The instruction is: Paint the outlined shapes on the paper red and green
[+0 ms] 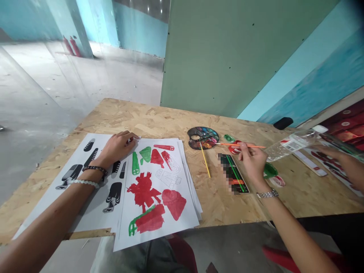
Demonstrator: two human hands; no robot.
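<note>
My left hand (116,148) rests on the top edge of a printed sheet with black cut-out shapes (85,178), its fingers slightly curled and holding nothing I can see. Beaded bracelets circle that wrist. Beside it lies a stack of white sheets (159,189) painted with red and green shapes. My right hand (251,161) pinches an orange paintbrush (241,145) above the wooden table (142,121), close to a phone (234,174) whose screen is partly pixelated. A dark paint palette (203,137) and a yellow paintbrush (205,165) lie left of that hand.
Another person's hand (331,151) at the right reaches near a clear plastic bottle (292,147) lying tilted above a ruler (309,163). Small green and red pieces lie around my right hand. A green partition (227,57) stands behind the table.
</note>
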